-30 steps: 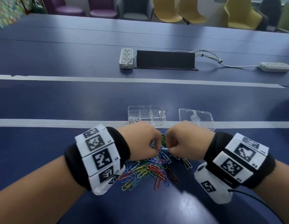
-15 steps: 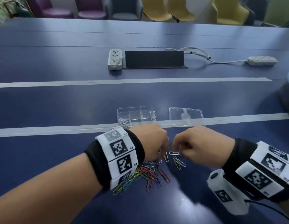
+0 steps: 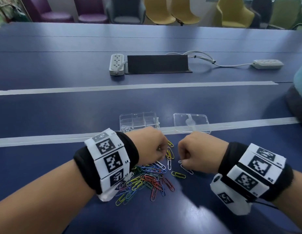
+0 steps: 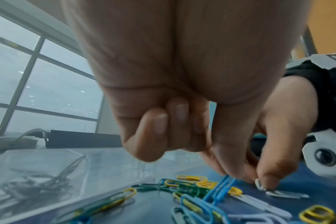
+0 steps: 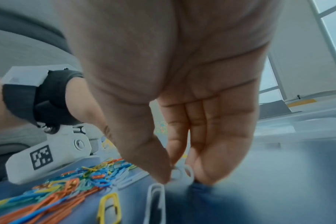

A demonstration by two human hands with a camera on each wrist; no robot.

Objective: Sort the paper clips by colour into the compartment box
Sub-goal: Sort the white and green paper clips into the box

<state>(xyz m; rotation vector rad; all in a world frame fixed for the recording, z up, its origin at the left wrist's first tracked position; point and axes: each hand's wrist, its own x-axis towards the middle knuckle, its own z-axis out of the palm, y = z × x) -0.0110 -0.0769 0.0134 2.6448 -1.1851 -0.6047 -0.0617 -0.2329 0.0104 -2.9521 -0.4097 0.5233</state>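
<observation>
Two hands work the clips: right hand (image 5: 182, 75) pinches a white paper clip (image 5: 182, 174) at its fingertips. Left hand (image 3: 150, 146) is clenched, grasp unclear. Its wristband (image 3: 111, 162) reads "L3", "L4".

— What colours down in the lower middle of the head view?

— A loose heap of wire paper clips (image 3: 147, 181): orange, blue, yellow, green, and white ones at its right edge. One lone yellow wire clip (image 3: 178, 174) lies right of it.

— And the small box above?

— The clear plastic compartment box (image 3: 138, 119) holds only white clips; its clear plastic lid (image 3: 191, 123) sits to the right.

— The surface?

— A dark blue table (image 3: 62, 108) crossed by pale grey tape stripes (image 3: 130, 87).

— The wrists?

— Black fabric wristbands (image 3: 128, 149) carrying white blocks with black-and-white square code patterns.

— Top of frame?

— Purple, grey, mustard-yellow and green chairs (image 3: 234, 12).
</observation>
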